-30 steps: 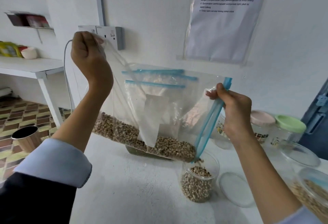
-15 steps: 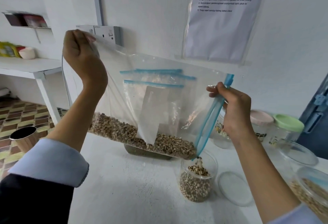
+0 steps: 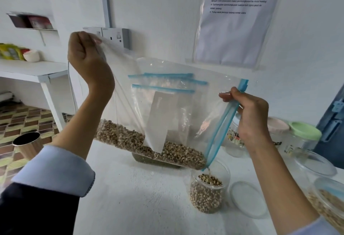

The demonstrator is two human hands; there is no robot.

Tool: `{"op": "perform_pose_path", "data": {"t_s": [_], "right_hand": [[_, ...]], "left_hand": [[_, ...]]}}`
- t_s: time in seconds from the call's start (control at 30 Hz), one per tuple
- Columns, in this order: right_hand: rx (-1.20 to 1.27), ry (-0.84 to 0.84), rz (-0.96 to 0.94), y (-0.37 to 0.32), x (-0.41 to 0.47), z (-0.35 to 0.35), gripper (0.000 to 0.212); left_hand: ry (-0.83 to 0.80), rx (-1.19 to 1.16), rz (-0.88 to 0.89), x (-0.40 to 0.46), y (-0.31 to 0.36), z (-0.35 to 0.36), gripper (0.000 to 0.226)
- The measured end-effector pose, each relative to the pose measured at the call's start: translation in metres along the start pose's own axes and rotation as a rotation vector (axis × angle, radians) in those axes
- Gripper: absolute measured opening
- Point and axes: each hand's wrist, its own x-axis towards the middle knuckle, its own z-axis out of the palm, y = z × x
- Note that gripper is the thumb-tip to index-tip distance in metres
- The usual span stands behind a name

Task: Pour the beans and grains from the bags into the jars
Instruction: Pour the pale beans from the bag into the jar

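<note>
Evidently mid-pour: left hand [image 3: 87, 57] pinches the bag [image 3: 167, 104] corner high at ten o'clock, right hand [image 3: 249, 115] grips its zip edge, funnelling beans [image 3: 149, 145] (partly spent) into the jar [image 3: 208, 192] on the bench [image 3: 130, 197].

Left hand [image 3: 87, 56] now pulls the zip bag [image 3: 167, 108] corner taut instead of slack. Beans [image 3: 149, 146] have slid toward the low corner at the blue zip strip [image 3: 221, 124]. Jar [image 3: 209, 188] fill level is higher, beans dropping in.
</note>
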Motion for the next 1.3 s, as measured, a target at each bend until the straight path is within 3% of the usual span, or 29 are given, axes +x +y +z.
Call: {"op": "perform_pose_path", "data": {"t_s": [1.3], "right_hand": [[-0.051, -0.034, -0.02, 0.007, -0.006, -0.021, 0.025]], "left_hand": [[-0.012, -0.03, -0.084, -0.03, -0.014, 0.004, 0.031]]}}
